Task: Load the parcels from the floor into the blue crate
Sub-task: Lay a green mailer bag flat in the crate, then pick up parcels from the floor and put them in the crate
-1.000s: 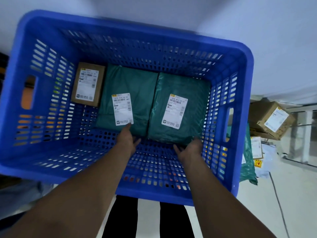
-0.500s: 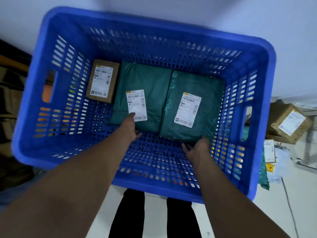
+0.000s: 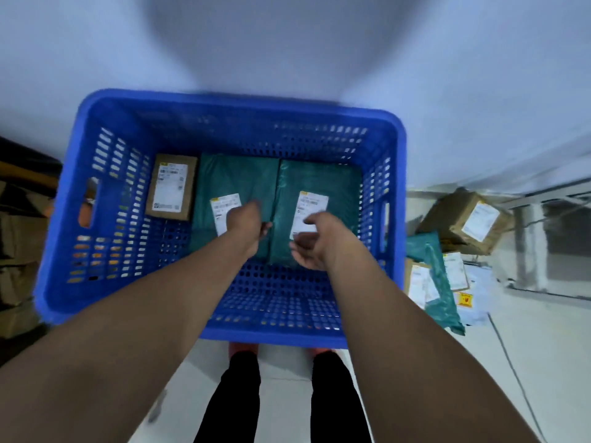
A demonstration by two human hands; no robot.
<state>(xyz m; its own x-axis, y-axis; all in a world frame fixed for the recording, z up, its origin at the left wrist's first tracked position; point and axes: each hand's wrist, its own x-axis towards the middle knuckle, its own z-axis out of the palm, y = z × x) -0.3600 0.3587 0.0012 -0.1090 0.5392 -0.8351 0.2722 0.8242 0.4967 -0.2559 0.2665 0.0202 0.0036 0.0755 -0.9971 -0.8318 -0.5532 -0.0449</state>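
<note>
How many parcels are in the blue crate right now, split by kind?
In the blue crate:
Green poly-bag parcels: 2
Brown cardboard box: 1
Total: 3
</note>
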